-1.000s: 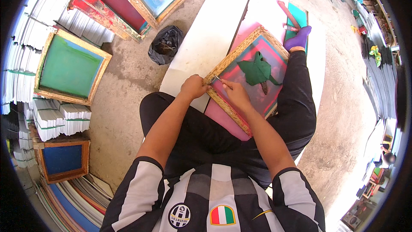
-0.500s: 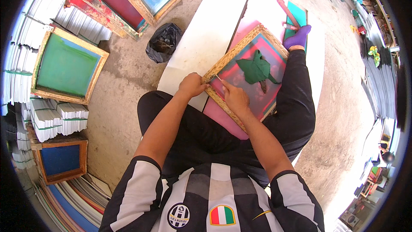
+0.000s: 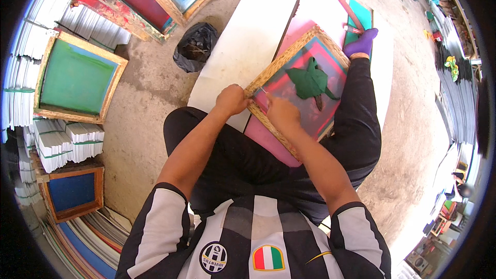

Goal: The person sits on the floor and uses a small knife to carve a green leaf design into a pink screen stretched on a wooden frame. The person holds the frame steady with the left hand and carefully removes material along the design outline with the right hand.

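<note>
1. Right of centre in the frame, I see the wood-edged screen point(image 3: 309, 113) lying aslant.
2. At its left corner, I have the left hand point(image 3: 232, 99) curled on the wood.
3. Just beside, my right hand point(image 3: 282, 114) pinches a thin tool point(image 3: 263, 89).
4. Mid-screen lies green cloth point(image 3: 311, 82).

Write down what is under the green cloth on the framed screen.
The green cloth lies on the framed screen; a narrow dark piece pokes out at its lower edge. What the cloth covers, any more of that piece included, cannot be seen.
</note>
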{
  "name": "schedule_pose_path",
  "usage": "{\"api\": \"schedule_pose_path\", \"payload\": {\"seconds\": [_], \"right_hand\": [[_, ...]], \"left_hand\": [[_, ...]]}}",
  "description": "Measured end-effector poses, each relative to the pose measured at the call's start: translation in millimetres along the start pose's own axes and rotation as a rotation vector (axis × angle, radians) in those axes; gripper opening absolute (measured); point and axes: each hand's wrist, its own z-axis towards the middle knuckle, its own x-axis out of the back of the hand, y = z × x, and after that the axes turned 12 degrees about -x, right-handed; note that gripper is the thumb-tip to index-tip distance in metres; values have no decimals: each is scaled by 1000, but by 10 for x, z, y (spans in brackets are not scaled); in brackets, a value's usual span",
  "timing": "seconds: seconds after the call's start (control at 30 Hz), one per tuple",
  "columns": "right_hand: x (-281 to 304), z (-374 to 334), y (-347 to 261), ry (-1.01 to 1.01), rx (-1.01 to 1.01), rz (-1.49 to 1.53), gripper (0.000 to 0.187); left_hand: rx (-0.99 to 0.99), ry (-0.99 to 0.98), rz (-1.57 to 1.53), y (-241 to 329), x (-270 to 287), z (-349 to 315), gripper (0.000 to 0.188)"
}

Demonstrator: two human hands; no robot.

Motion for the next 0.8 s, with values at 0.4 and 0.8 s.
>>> {"api": "schedule_pose_path", "payload": {"seconds": [0.4, 0.8], "right_hand": [[-467, 288, 485, -163, 27, 732, 35], [-318, 284, 471, -268, 12, 852, 35]], "left_hand": [[37, 12, -26, 81, 93, -19, 44], [36, 53, -89, 33, 67, -63, 48]]}}
